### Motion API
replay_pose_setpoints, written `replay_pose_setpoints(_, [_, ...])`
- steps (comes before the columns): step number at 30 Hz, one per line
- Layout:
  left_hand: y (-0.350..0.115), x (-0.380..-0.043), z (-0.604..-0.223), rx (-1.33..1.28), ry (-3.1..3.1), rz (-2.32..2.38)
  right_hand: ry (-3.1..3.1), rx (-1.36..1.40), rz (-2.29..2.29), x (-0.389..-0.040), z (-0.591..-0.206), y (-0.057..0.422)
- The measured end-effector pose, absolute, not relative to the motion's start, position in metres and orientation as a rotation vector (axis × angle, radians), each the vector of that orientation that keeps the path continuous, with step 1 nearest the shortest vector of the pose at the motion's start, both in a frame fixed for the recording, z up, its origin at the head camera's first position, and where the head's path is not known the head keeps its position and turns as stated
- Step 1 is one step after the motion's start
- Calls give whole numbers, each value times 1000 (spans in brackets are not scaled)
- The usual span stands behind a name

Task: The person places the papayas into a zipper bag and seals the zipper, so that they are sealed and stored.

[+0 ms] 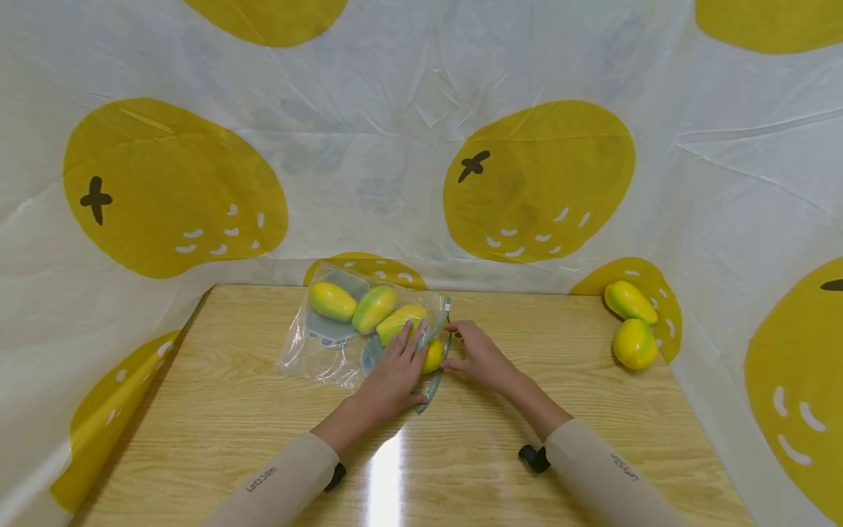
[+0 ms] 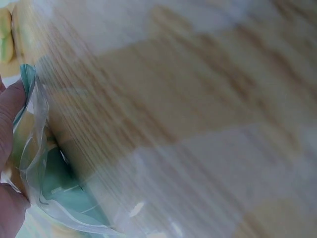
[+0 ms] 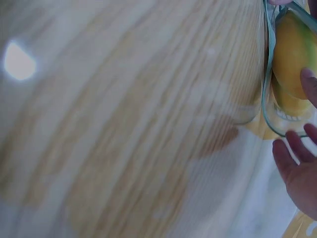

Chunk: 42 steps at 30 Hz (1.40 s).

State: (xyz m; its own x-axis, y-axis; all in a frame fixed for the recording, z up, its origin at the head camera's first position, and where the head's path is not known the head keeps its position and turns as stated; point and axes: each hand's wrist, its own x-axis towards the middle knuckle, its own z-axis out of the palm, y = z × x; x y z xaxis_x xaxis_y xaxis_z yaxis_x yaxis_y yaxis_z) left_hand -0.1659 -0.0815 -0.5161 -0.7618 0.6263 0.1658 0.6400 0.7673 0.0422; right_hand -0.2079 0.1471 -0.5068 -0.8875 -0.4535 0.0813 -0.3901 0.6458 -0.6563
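A clear zip bag (image 1: 329, 364) with a green zip strip lies on the table, its mouth to the right. Several yellow-green mangoes (image 1: 332, 301) are inside it. One more mango (image 3: 293, 54) sits right at the mouth. My left hand (image 1: 393, 373) lies over the mouth end and grips the bag, with the thumb (image 2: 11, 111) at the zip edge. At the opening, my right hand (image 1: 484, 356) has its fingers spread. Its thumb (image 3: 309, 85) touches the mango at the mouth, while the other fingers are near the rim.
Two more mangoes (image 1: 631, 301) rest against each other at the table's far right corner. A white cloth with large yellow fruit prints (image 1: 540, 183) hangs behind and along both sides of the wooden table (image 1: 560, 380).
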Motion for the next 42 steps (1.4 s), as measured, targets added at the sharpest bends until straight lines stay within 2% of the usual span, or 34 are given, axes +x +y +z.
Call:
replay_pose_setpoints(12, [-84,-168,-517,-1024,-2770,-94,2931,-549,-984,-207,-510,131])
replay_pose_setpoints(25, [-84,-169,-517,-1026,-2806,-136,2857,-566,-1029,-206,-507,140])
replay_pose_setpoints(34, [-84,-166,-517,-1007,-2823,-167,2779,-459,-1121,-192,-499,174])
replay_pose_setpoints(42, [-85,-165,-520,-1013,-2789,-178,2841,-348,-1143,-180,-488,232])
